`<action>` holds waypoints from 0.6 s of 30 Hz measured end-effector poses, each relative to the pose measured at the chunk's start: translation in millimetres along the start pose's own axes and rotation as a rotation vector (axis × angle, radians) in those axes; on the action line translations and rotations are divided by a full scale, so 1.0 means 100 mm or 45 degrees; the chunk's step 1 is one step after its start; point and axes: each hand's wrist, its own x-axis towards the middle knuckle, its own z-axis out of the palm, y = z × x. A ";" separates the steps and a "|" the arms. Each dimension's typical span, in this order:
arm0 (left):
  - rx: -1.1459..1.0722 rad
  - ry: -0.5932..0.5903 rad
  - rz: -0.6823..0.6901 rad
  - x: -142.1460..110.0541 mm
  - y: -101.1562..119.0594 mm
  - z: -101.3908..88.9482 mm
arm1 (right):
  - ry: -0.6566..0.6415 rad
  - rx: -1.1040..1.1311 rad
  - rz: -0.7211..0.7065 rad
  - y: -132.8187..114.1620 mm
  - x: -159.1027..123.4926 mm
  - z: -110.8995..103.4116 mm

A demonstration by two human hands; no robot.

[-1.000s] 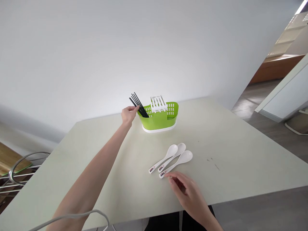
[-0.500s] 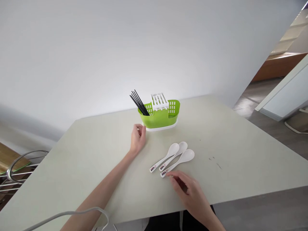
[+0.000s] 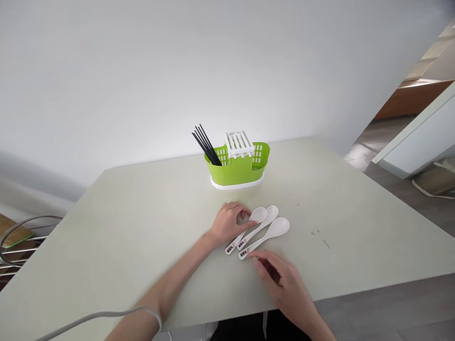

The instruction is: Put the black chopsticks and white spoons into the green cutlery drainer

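Note:
Three white spoons lie side by side on the table, bowls pointing away to the upper right and printed labels on the handle ends. My left hand (image 3: 232,221) is over the left spoon (image 3: 259,214), its thumb and curved forefinger apart around the neck. Beside it lies the middle spoon (image 3: 270,213), partly overlapping. Near the handle end of the right spoon (image 3: 279,227) is my right hand (image 3: 279,279). Its forefinger tip reaches the handle's edge, the thumb sits just below, and the other fingers curl under.
A green cutlery basket (image 3: 234,176) with a white base and slotted white top piece stands behind the spoons. Several black chopsticks (image 3: 208,148) lean in its left compartment. A grey cable (image 3: 103,314) crosses my left forearm. A metal rack (image 3: 26,253) is beyond the table's left edge.
My left hand has moved right and nearer to me, from beside the basket to the left spoon, and its fingers have spread. My right hand has stayed by the right spoon's handle.

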 end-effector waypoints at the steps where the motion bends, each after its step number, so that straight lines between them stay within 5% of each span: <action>1: -0.003 0.009 -0.011 0.00 -0.01 0.01 | 0.001 -0.006 0.000 0.00 0.00 0.00; 18: -0.402 0.014 -0.185 -0.07 0.03 -0.13 | 0.037 0.012 0.129 0.02 -0.02 0.05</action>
